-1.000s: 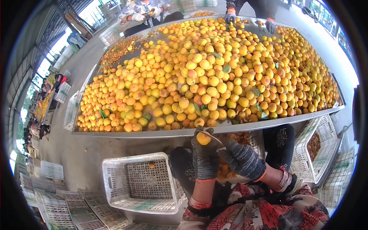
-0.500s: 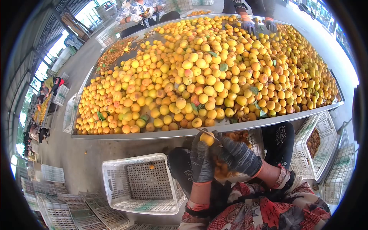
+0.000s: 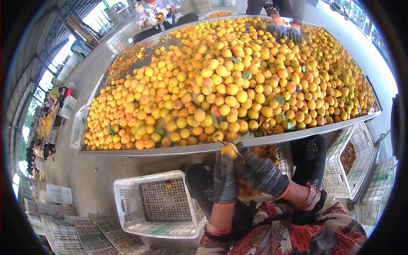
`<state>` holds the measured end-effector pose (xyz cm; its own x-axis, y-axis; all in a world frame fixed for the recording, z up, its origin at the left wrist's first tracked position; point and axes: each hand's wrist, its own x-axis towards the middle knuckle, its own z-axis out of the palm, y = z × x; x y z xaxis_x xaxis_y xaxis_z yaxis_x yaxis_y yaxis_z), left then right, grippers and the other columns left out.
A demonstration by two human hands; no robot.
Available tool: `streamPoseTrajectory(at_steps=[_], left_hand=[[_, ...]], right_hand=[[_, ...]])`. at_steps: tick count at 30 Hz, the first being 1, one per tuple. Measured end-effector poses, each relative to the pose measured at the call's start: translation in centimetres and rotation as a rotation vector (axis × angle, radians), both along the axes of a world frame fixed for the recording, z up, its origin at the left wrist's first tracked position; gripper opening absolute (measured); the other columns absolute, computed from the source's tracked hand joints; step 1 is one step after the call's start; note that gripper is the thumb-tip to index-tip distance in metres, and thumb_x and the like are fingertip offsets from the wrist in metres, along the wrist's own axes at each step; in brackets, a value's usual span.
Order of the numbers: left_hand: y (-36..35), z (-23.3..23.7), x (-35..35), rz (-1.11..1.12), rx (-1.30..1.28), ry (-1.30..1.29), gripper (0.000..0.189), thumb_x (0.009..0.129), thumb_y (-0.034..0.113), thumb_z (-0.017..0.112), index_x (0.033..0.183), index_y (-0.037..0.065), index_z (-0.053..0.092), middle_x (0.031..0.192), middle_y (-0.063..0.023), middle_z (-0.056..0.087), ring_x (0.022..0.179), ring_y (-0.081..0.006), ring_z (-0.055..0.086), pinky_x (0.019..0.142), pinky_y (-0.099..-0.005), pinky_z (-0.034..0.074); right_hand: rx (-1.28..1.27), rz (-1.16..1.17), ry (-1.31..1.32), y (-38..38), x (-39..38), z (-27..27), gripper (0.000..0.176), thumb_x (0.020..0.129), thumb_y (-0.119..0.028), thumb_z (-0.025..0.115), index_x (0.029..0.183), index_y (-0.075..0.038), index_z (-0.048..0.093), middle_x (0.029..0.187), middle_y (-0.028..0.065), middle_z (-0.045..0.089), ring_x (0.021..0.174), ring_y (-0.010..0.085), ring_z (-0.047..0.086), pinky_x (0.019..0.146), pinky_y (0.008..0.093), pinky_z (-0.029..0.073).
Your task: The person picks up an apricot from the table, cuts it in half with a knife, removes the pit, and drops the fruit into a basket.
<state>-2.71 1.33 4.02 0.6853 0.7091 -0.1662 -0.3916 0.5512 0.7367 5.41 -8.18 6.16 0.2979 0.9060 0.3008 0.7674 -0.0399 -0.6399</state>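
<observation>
Many yellow-orange fruits (image 3: 221, 89) are heaped on a metal-edged table (image 3: 182, 150). Just below its near edge, my left hand (image 3: 225, 178), in a dark grey glove, has its fingers closed round one yellow fruit (image 3: 229, 151). My right hand (image 3: 265, 173), gloved alike, is closed beside that fruit on a thin tool, whose narrow end crosses the fruit's top. The tool's handle is hidden in the fingers. Below my hands, cut fruit pieces (image 3: 248, 188) lie in a crate between my knees, partly covered by my hands.
A white plastic crate (image 3: 157, 204) with one small orange piece stands at my left. Another crate (image 3: 346, 163) with brown-orange pieces is at my right. Across the table are a person's gloved hands (image 3: 287, 32) and another person (image 3: 157, 15). More crates (image 3: 95, 233) lie lower left.
The gloved hands across the table have come closer together over the fruit. The other person's hands at the far left have moved together. My own hands have barely shifted.
</observation>
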Motion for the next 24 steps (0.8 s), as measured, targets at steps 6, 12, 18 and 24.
streamPoseTrajectory(at_steps=[6, 12, 18, 24], left_hand=[[1.7, -0.1, -1.0, -0.02, 0.404, 0.255, 0.033, 0.089, 0.02, 0.05, 0.113, -0.003, 0.049, 0.102, -0.0084, 0.057, 0.09, -0.0144, 0.053, 0.08, -0.0259, 0.042], [-0.8, -0.2, 0.9, 0.127, 0.027, -0.045, 0.038, 0.089, 0.024, 0.049, 0.115, -0.003, 0.047, 0.107, -0.0102, 0.055, 0.096, -0.0155, 0.052, 0.084, -0.0274, 0.043], [1.4, -0.3, -0.6, -0.038, 0.216, 0.253, 0.037, 0.089, 0.025, 0.049, 0.113, -0.003, 0.048, 0.105, -0.0116, 0.056, 0.092, -0.0147, 0.053, 0.082, -0.0264, 0.043], [0.1, -0.4, 0.4, 0.107, 0.28, 0.25, 0.035, 0.09, 0.025, 0.048, 0.112, -0.003, 0.049, 0.102, -0.0106, 0.057, 0.091, -0.0136, 0.054, 0.077, -0.0255, 0.045]], right_hand=[[-0.204, 0.212, 0.176, -0.6, 1.7, 0.0, 0.044, 0.081, -0.007, 0.047, 0.124, 0.003, 0.04, 0.122, 0.0217, 0.043, 0.111, 0.0304, 0.047, 0.088, 0.0365, 0.042], [0.152, -0.097, 0.144, 0.5, -1.8, -1.4, 0.041, 0.085, -0.003, 0.043, 0.126, 0.002, 0.038, 0.124, 0.0195, 0.043, 0.111, 0.0297, 0.047, 0.087, 0.0353, 0.043], [-0.046, 0.068, 0.884, -0.8, 0.1, -1.6, 0.052, 0.082, -0.005, 0.052, 0.13, 0.002, 0.031, 0.116, 0.022, 0.049, 0.103, 0.0315, 0.052, 0.085, 0.035, 0.043], [0.006, -0.02, -0.013, -0.3, -0.6, -2.0, 0.057, 0.082, -0.007, 0.053, 0.132, 0.001, 0.028, 0.108, 0.0201, 0.053, 0.094, 0.0313, 0.057, 0.079, 0.0355, 0.045]])
